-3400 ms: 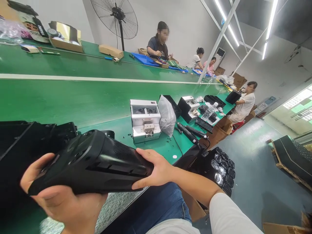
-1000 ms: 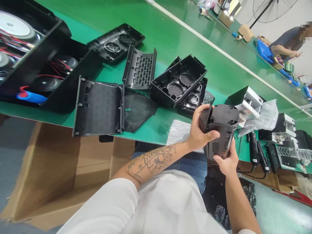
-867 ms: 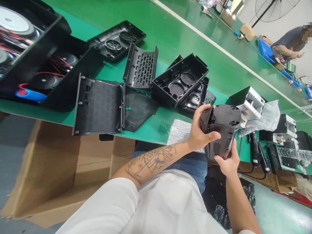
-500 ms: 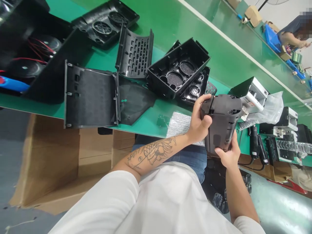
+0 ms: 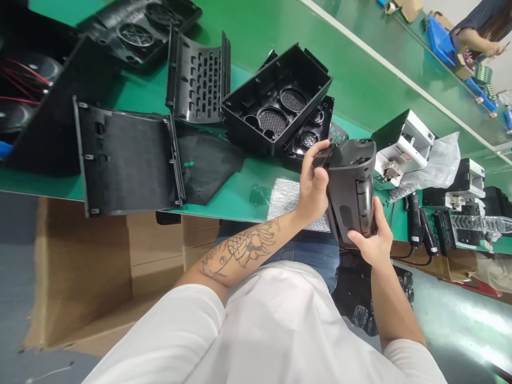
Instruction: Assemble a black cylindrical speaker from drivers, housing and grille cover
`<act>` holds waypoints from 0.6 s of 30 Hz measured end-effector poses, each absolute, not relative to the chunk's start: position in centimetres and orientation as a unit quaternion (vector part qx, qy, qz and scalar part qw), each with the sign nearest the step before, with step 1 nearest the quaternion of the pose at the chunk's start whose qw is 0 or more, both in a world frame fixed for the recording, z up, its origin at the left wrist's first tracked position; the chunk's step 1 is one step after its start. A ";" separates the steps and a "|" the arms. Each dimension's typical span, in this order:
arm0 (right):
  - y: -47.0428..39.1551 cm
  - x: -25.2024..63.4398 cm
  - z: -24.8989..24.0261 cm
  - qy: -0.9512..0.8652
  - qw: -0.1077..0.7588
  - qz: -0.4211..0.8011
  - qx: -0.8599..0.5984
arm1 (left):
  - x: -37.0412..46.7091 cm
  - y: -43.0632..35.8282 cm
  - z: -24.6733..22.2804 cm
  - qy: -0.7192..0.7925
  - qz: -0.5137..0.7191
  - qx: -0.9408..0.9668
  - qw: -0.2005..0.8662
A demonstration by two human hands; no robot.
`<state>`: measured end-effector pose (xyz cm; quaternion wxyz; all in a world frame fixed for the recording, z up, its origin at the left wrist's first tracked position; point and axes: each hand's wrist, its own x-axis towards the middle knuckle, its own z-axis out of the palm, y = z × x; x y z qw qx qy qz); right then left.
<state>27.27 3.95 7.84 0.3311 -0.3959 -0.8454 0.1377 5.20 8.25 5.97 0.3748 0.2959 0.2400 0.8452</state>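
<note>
Both my hands hold a black plastic speaker housing (image 5: 352,194) above the bench's front edge. My left hand (image 5: 314,186) is closed on its upper left side, thumb bent against it. Lower down, my right hand (image 5: 376,240) grips the bottom right corner, with the thumb on the near face. Beyond them on the bench lies an open black box with two round grilles (image 5: 276,104), resting over another black panel (image 5: 312,130). A sheet of bubble wrap (image 5: 283,200) lies under my left forearm and wrist.
Left on the green bench (image 5: 248,184) are a slotted curved cover (image 5: 200,80), a black panel (image 5: 130,160) and a large box with red wires (image 5: 40,106). To the right stand white-and-black machines (image 5: 408,149) and electric screwdrivers (image 5: 416,221). A cardboard box (image 5: 86,272) sits below. Another person (image 5: 476,40) works across.
The housing has tilted in my hands, showing more of its slotted side, and both hands have shifted slightly up and left. My view has turned a little to the right.
</note>
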 end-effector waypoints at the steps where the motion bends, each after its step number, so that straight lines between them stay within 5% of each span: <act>1: 3.8 27.2 7.8 -0.846 0.332 0.132 -0.395 | 5.1 8.1 6.0 0.241 0.845 0.299 0.373; 18: 2.7 29.1 5.2 -0.840 0.330 0.121 -0.413 | 4.6 6.6 5.6 0.206 0.828 0.361 0.376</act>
